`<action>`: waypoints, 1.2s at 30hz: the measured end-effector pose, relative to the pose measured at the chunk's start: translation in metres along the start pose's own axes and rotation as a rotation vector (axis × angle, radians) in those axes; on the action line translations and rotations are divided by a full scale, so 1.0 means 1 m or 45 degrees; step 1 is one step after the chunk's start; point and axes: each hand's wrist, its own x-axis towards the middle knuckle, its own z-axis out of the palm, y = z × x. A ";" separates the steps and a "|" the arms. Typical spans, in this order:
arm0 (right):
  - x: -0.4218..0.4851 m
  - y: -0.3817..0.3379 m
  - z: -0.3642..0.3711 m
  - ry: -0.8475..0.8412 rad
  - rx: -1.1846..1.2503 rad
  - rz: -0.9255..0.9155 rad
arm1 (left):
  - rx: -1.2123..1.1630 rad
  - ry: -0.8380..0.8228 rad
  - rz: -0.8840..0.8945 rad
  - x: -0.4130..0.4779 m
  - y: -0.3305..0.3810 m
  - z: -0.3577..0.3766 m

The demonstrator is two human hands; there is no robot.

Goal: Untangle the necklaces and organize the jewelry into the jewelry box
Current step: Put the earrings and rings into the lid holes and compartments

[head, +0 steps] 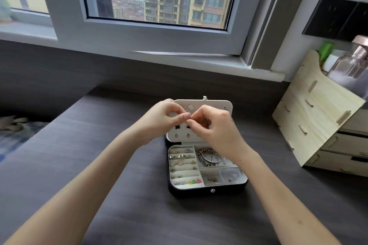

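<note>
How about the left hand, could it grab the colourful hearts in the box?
Probably yes: the colourful hearts lie uncovered in the open jewelry box, nothing over them. The left hand, though, seems busy pinching a tiny item with the right hand.

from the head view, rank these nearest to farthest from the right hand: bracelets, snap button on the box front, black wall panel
1. bracelets, just under the right hand, inside the jewelry box
2. snap button, on the box's near front edge
3. black wall panel, far upper right
</note>
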 end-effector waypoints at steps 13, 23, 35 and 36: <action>-0.002 0.007 -0.039 -0.136 0.282 0.399 | -0.230 0.004 -0.063 -0.001 -0.004 -0.007; -0.013 0.045 -0.012 0.264 -0.756 0.078 | -0.480 0.232 -0.237 0.002 -0.003 -0.012; -0.011 0.054 -0.012 0.339 -0.858 -0.039 | -0.504 0.336 -0.260 0.003 -0.004 -0.014; -0.010 0.055 -0.012 0.347 -0.866 -0.047 | -0.506 0.324 -0.255 0.003 -0.004 -0.015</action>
